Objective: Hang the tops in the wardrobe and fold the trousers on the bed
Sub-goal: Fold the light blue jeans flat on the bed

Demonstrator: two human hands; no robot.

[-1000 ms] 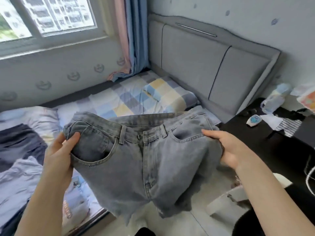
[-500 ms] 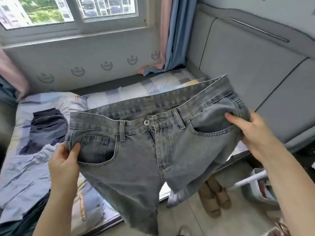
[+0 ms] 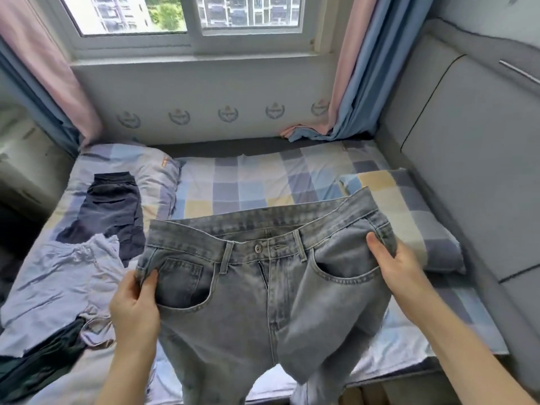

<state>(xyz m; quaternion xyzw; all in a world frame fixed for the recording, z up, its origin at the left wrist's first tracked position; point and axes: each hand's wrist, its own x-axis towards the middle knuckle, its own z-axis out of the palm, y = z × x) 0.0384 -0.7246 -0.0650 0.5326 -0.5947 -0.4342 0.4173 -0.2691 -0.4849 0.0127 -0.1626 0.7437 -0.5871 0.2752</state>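
Note:
Grey denim jeans (image 3: pixel 263 290) hang front-side toward me above the bed (image 3: pixel 248 185), waistband up, button fastened, legs dropping out of view below. My left hand (image 3: pixel 134 305) pinches the waistband's left corner by the front pocket. My right hand (image 3: pixel 394 267) grips the right corner, thumb on the pocket edge. A dark navy garment (image 3: pixel 111 211), a pale blue top (image 3: pixel 58 276) and a dark green garment (image 3: pixel 43 358) lie crumpled on the left of the bed.
A checked pillow (image 3: pixel 409 217) lies at the right by the grey padded headboard (image 3: pixel 473 159). A folded duvet (image 3: pixel 140 162) sits at the far left. The window (image 3: pixel 187 13) with pink and blue curtains (image 3: pixel 347 89) is straight ahead.
My view has swung left from the bedside table to face the bed squarely. The jeans, held by both hands the whole time, now hang centred over the mattress.

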